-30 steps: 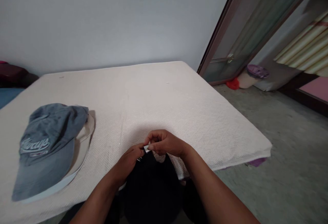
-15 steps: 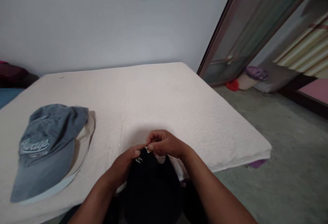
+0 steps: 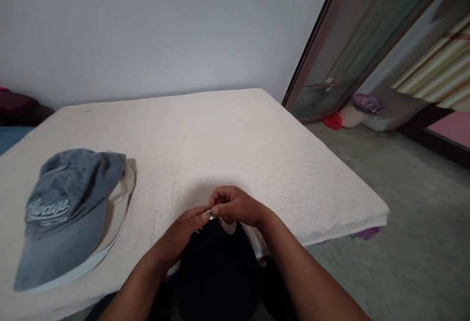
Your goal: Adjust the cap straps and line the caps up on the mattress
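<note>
A black cap is held at the table's near edge, its back opening and strap end turned away from me. My left hand is closed on the cap's upper left edge, the thumb lying over a metal buckle that barely shows. With thumb and fingertips, my right hand pinches the strap end, where a small white bit shows between both hands. On the left lies a grey-blue cap with white lettering, on top of a cream cap. A pale blue brim edge pokes out under them.
The table or bed has a white textured cover and stands against a pale wall. To the right are a glass-panelled door, a bin with a purple liner, a red bag and a striped curtain. A maroon object sits far left.
My left thumb has shifted right and up over the buckle, toward the right fingertips, covering most of the metal. My right hand stays almost still, and the caps on the left have not moved.
</note>
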